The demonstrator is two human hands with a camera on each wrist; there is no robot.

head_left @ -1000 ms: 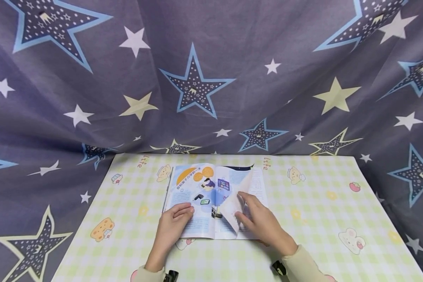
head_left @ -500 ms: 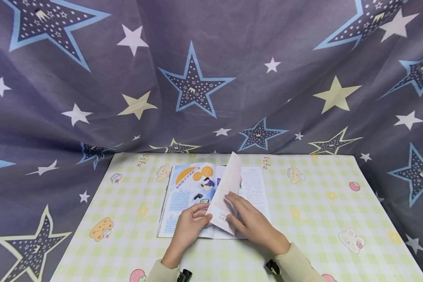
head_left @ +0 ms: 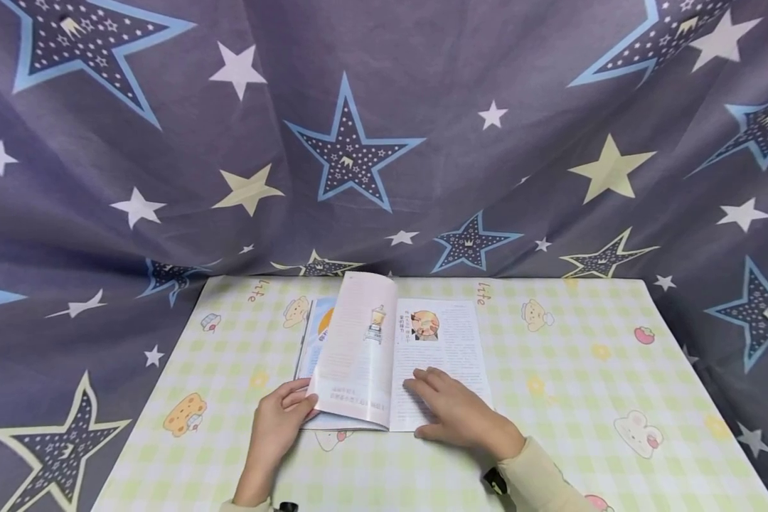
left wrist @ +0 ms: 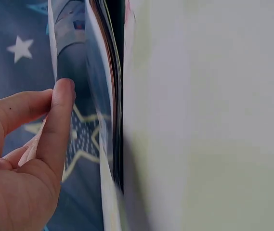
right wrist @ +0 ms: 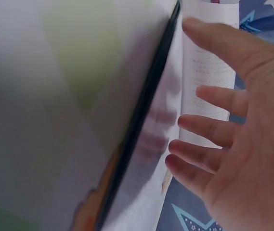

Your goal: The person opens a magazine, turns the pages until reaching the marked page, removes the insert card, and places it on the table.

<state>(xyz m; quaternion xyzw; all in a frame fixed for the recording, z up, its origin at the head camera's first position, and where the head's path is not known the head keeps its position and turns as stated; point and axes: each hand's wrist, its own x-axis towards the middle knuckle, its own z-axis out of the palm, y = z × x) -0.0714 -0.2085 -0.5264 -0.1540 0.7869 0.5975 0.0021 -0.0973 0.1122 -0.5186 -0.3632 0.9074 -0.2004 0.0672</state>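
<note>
A magazine (head_left: 444,355) lies spread on the table, with one page (head_left: 355,341) lifted and bowed over its left half. My left hand (head_left: 280,416) pinches that page at its lower left corner; in the left wrist view the page edge (left wrist: 53,43) runs between thumb and fingertip. My right hand (head_left: 457,412) is over the lower part of the right page, fingers spread and fairly straight. From the right wrist the fingers (right wrist: 209,127) reach toward the page surface and hold nothing. Part of a blue page with an orange shape (head_left: 323,320) shows beneath the lifted page.
A green-and-white checked cloth (head_left: 589,427) with cartoon prints covers the table. Behind the table's far edge hangs a dark curtain (head_left: 422,64) with stars, which also drapes down both sides.
The page has swung from the right side over to the left. My left hand took its corner and moved left with it; my right hand let go and stays over the right page.
</note>
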